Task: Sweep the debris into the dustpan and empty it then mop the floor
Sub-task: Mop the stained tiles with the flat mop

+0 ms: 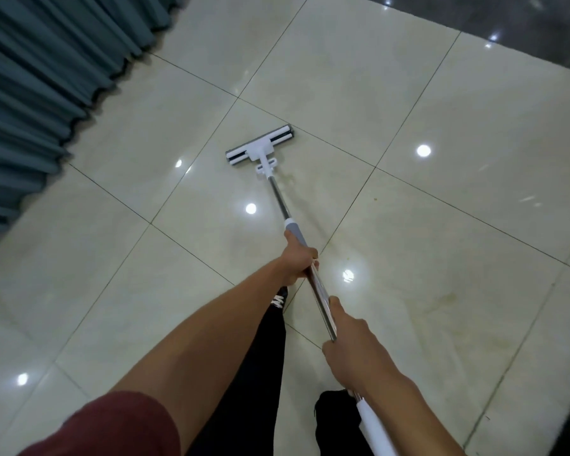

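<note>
both hands wrapped tight round the mop handle [313, 284]. left hand [298, 263] is the fwd grip, fist closed on the metal shaft just below the grey collar [293, 230], thumb lying up along it. right hand [349, 343] grips further back on the same shaft, fingers curled fully round, knuckles up. behind the right hand the white end grip [374, 426] of the handle runs out the bottom edge. shaft tilts fwd and slightly left from the grips down to the mop head [260, 145], white w/ dark strips, flat on the floor [441, 126] well ahead of the left hand, sitting just past a tile joint. pale glossy tiles w/ ceiling light reflections; faint yellowish smears right of the shaft and right of the rear grip. below the hands: black trouser leg [264, 357] and dark shoe [331, 413], red sleeve [112, 426] on left arm. grey-blue curtain [40, 77] far left of the grips, hem touching floor. dark floor strip [524, 24] far ahead-right. no dustpan or debris pile visible.
</note>
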The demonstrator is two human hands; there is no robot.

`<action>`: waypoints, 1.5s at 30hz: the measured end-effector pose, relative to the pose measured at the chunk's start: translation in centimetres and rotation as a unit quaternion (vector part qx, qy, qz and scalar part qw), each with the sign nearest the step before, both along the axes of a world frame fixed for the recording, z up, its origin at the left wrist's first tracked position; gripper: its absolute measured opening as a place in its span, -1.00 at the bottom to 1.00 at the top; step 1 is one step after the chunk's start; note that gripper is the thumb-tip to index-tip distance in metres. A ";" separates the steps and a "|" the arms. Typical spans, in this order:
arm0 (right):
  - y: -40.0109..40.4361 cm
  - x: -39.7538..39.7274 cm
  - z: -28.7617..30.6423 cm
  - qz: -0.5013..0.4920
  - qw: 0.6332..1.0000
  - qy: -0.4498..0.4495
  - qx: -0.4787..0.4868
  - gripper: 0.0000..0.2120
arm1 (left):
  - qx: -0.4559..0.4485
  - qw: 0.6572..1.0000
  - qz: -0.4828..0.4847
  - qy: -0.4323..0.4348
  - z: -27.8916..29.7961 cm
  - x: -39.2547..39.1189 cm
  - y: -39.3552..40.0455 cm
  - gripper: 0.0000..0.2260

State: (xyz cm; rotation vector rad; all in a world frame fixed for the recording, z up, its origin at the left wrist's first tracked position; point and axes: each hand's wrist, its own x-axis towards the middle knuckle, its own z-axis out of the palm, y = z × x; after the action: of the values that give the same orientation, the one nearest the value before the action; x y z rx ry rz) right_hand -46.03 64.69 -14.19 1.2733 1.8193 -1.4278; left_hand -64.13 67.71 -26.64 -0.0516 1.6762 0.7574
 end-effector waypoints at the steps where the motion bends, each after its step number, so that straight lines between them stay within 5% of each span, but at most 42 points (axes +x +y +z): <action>1: 0.3 -0.8 -0.1 -0.002 1.000 -0.003 0.001 -0.27 | -0.001 1.000 -0.001 -0.002 -0.1 -0.9 0.4 -0.17; 19: 10.3 -26.6 -7.5 -0.073 0.997 0.005 0.036 -0.54 | -0.034 0.995 -0.043 0.080 -6.5 -26.4 12.2 -0.21; 30: 6.8 -17.3 -4.3 -0.104 0.994 -0.035 0.012 -0.55 | -0.082 0.988 -0.106 0.076 -5.1 -16.6 9.4 -0.33; 37: -0.5 -4.9 -1.2 -0.158 0.985 0.037 -0.056 -0.62 | -0.085 0.978 -0.170 0.082 -1.0 -4.0 2.7 -0.31; 41: -4.1 2.3 1.8 -0.193 0.971 0.071 -0.122 -0.88 | -0.099 0.974 -0.189 0.076 1.0 2.6 -1.7 -0.32; 45: -7.4 5.6 3.9 -0.242 0.953 0.092 -0.160 -0.82 | -0.089 0.975 -0.193 0.062 2.1 5.7 -5.1 -0.28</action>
State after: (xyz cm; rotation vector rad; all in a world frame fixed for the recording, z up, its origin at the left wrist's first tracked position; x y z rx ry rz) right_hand -40.40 57.31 -10.27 1.5128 1.3487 -2.0674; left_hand -58.45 62.61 -24.51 0.1949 1.7979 0.3230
